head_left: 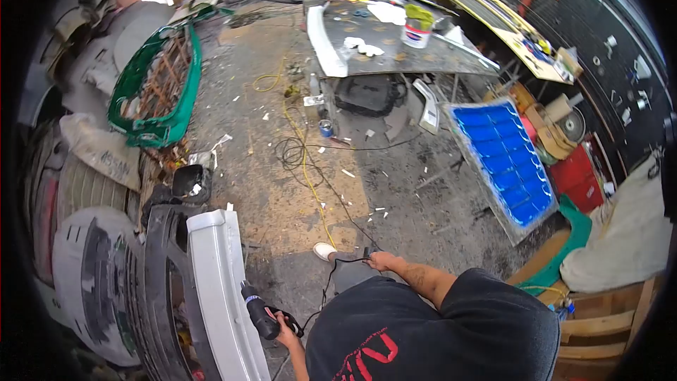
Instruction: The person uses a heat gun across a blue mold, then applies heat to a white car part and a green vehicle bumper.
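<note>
My left hand [283,331] is wrapped round a black corded power tool [262,316] with a blue label and a narrow tip; its exact kind is unclear. The tool is beside a long silver-grey bumper [215,286], its tip close to the bumper's edge. My right hand [383,261] is closed on a black cord [350,260], at what looks like its plug end. This cord loops down in front of my black shirt toward the tool. Another dark cable [345,204] runs over the floor up to the right hand.
Dark bumpers [166,275] stand at the left, near a green bumper [189,92]. A yellow cord [305,162] crosses the scrap-littered floor. Ahead is a worktable [388,60] bearing a paint can [416,34]. A blue-covered panel [504,159] leans at the right, near a green part [575,236].
</note>
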### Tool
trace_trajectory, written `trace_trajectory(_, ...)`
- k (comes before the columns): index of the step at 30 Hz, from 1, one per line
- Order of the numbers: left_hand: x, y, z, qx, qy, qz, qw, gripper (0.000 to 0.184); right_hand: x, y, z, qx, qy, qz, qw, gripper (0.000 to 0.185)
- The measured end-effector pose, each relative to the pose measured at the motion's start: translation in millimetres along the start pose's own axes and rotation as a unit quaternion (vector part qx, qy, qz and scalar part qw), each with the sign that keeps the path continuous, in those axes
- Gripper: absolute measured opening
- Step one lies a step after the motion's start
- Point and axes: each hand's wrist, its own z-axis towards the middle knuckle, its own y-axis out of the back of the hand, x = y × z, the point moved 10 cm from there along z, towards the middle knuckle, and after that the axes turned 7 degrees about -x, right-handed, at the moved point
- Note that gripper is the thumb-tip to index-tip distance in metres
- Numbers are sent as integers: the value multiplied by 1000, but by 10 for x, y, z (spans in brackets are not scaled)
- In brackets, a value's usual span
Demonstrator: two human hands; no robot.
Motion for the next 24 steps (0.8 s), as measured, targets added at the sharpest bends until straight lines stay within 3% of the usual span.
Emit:
trace_trajectory(5,-18,-112,185,25,-24,31,999,15,-219,-59,-312,-28,-51,32,998,53)
trace_trajectory(8,-84,20,125,-21,-28,-4,999,14,-315,-72,-329,-29,-58,47,997,52)
trace_trajectory(10,138,343,94,-103,46,-25,993,19,-348,-2,-299,-4,-71,42,997,54)
trace_trajectory(13,198,863,-97,-204,39,-20,978,23,-427,169,-134,-15,-62,0,998,53)
trace_trajectory(15,-272,997,-543,-295,13,58,953,21,-550,186,134,-22,-52,-8,998,53)
trace_trajectory(17,750,2042,-192,-314,-9,147,938,22,-527,310,313,-29,-42,-13,999,52)
trace_trajectory(18,683,2203,-358,-368,18,141,919,22,-503,385,399,-12,-47,-24,999,51)
trace_trajectory(24,386,1854,-825,-455,87,111,879,23,-441,690,791,6,-55,3,998,47)
